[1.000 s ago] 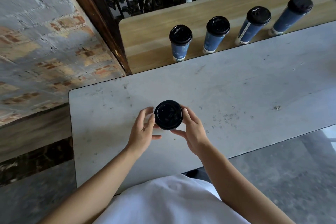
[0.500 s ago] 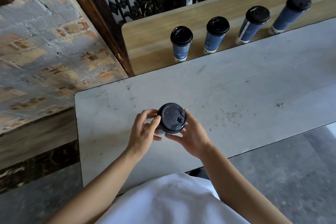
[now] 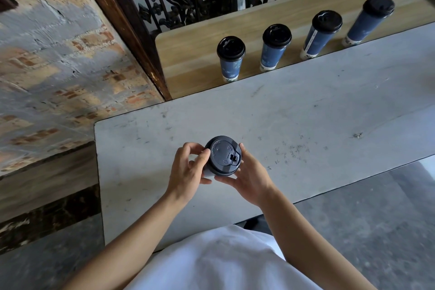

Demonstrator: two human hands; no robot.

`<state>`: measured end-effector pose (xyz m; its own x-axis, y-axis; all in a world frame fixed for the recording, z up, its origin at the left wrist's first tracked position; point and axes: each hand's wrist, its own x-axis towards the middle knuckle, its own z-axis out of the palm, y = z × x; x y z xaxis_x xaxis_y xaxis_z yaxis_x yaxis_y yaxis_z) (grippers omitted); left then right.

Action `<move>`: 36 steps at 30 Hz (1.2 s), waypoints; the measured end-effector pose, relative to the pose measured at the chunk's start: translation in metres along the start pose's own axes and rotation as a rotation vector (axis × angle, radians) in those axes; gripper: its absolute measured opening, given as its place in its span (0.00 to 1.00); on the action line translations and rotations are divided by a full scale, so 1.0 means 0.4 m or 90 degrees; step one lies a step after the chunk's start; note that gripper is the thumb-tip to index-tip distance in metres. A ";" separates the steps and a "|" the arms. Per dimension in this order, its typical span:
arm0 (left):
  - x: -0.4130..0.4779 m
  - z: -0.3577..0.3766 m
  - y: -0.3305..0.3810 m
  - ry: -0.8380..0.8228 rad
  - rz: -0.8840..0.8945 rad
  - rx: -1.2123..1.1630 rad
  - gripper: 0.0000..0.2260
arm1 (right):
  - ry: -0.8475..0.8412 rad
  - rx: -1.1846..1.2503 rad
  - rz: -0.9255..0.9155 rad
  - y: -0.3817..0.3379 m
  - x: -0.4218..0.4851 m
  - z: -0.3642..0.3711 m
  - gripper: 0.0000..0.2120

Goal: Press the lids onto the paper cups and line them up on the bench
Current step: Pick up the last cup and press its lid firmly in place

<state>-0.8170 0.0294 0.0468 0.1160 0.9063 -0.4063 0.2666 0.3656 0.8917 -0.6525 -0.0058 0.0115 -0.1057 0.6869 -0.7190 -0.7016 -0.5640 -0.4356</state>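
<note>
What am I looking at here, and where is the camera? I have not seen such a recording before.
There is no machine: a person works with bare hands, and the picture comes from a wide-angle camera worn on the head, looking forward and down. The left hand and right hand both hold one paper cup with a round black plastic lid above the pale grey table; it is tilted so the lid faces the camera, hiding most of its body. Beyond, on the light wooden bench, four dark blue paper cups with black lids stand in a row.
</note>
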 end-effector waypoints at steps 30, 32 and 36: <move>-0.009 0.047 -0.043 -0.068 -0.178 -0.037 0.17 | 0.054 -0.286 0.011 -0.075 -0.012 -0.010 0.14; -0.006 0.030 -0.049 -0.052 -0.191 -0.067 0.16 | 0.047 -0.318 -0.015 -0.066 -0.010 0.010 0.14; 0.006 0.006 -0.050 -0.043 -0.179 -0.066 0.16 | 0.087 -0.409 -0.094 -0.052 0.005 0.047 0.15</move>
<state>-0.8198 0.0239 0.0275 0.1159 0.7518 -0.6491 0.1980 0.6230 0.7568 -0.6512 0.0160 0.0291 0.0792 0.7377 -0.6705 -0.1382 -0.6580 -0.7402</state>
